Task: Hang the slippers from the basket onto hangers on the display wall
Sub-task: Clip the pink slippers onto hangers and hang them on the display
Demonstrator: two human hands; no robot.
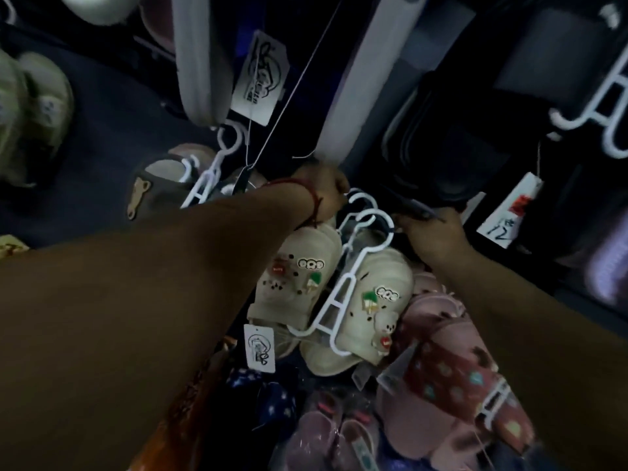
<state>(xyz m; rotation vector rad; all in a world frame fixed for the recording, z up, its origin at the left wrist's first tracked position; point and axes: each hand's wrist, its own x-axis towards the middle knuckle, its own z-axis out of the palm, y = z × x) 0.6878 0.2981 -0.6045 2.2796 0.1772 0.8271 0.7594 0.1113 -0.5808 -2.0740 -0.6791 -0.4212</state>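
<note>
Head view: left hand (323,195) curls round white hanger (355,254) carrying cream slippers (295,277), evidently for hooking up; right hand (431,234) grip indiscernible.

Clogs (339,300) on hanger (343,283), between both hands.

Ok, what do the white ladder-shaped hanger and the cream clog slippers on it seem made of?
White ladder-shaped hanger: likely moulded plastic, smooth, slightly glossy; thin even rails and a rounded hook. Cream clog slippers: probably matte foam or rubber; thick rounded uppers with punched holes. Dim frame, so neither is certain.
</note>
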